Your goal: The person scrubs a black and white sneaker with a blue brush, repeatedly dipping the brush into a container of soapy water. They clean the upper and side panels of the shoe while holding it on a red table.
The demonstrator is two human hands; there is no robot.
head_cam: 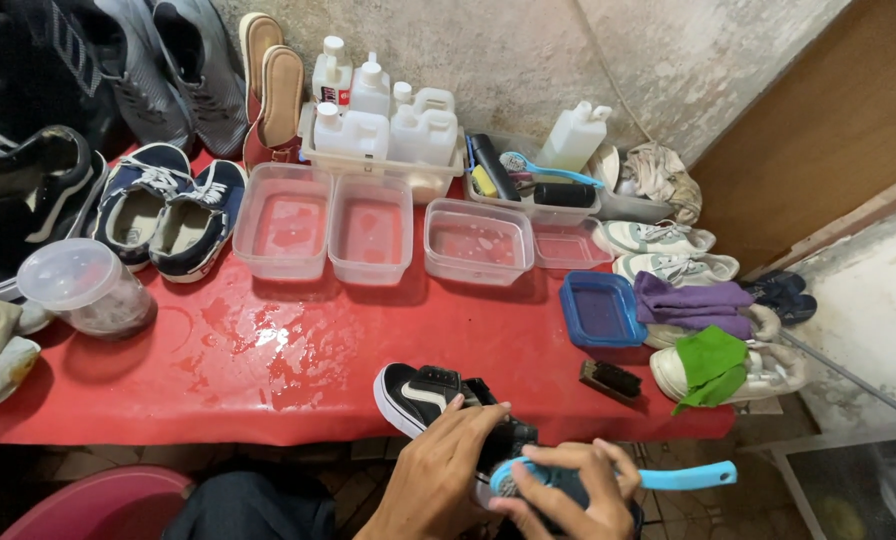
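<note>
Left hand (438, 470) grips the black sneaker (423, 392) at the near edge of the wet red table (268, 350) while right hand (568, 495) clasps the blue-handled brush (668, 477) against it, scrubbing seemingly midway, white shoes (668, 250) apparently waiting

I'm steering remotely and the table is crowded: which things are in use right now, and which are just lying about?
In use: left hand on black-and-white sneaker; right hand gripping blue brush.

Lying about: clear tubs, white bottles, navy shoes, small black brush, purple cloth, green cloth.
</note>
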